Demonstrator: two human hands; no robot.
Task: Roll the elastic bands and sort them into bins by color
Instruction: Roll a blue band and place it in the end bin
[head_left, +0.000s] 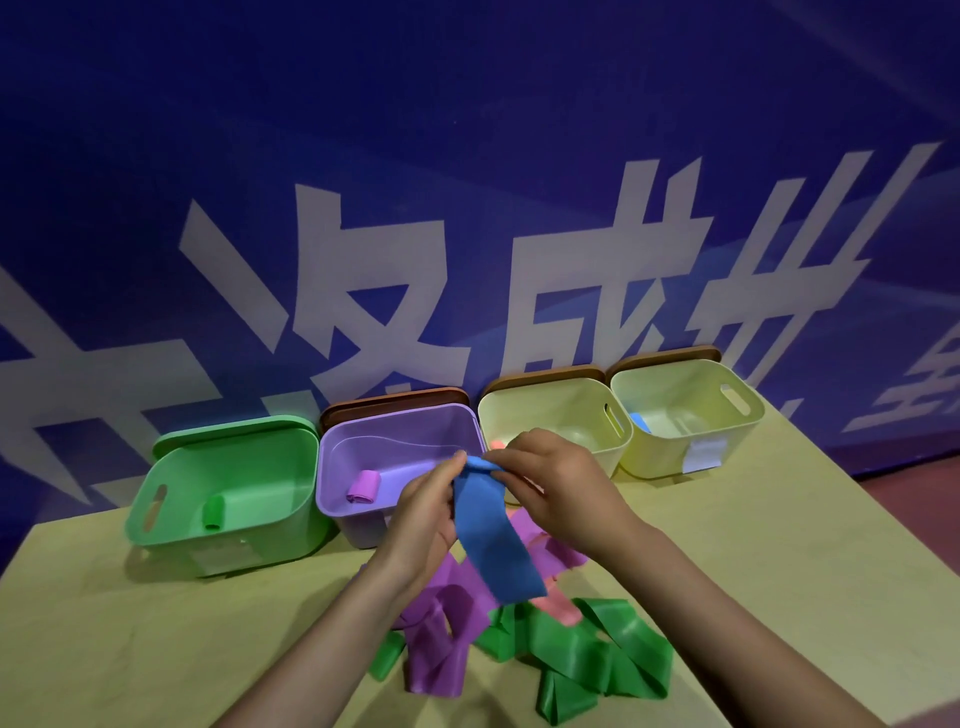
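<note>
A blue elastic band (493, 540) hangs in the air in front of the bins, its top end rolled up. My left hand (423, 514) and my right hand (556, 483) both pinch that rolled top end. Below them on the table lie loose purple bands (441, 634), green bands (587, 660) and a pink band (558, 610). At the back stand a green bin (171, 525) with a green roll (213, 512), a purple bin (337, 504) with a purple roll (363, 486), and two pale yellow bins (550, 405) (748, 431). A blue roll (640, 421) lies in the right one.
The bins line up against a blue wall banner with white characters. Brown lids (395, 400) lean behind three bins, a green lid (234, 434) behind the green one. The yellow table (130, 623) ends at the left and at the right, where a reddish floor (924, 499) shows.
</note>
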